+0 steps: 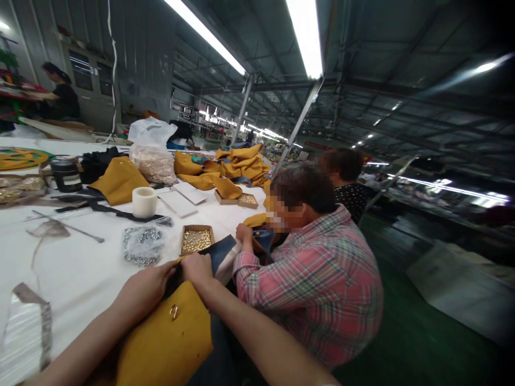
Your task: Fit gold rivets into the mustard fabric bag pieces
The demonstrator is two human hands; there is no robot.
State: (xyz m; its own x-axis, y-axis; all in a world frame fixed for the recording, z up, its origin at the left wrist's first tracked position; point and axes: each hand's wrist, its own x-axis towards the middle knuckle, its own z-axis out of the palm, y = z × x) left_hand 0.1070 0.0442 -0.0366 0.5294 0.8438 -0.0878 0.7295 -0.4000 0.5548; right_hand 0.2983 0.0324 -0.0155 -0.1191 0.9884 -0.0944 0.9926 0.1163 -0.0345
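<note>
A mustard-yellow fabric piece (167,338) with a small gold ring (174,311) lies over the table's near edge under my forearms. My left hand (147,289) is closed on its top edge. My right hand (198,269) is closed too, gripping the same edge where a dark blue strip (219,251) meets the yellow cloth. A small cardboard box of gold studs (196,239) sits just beyond my hands, with a clear bag of silver metal parts (142,244) to its left.
A person in a pink plaid shirt (317,284) works close on my right, another person behind them. The white table (80,268) carries a tape roll (144,201), a black tin (65,175), yellow fabric piles (237,166), bags and another stud box (247,200). A person stands far left (62,96).
</note>
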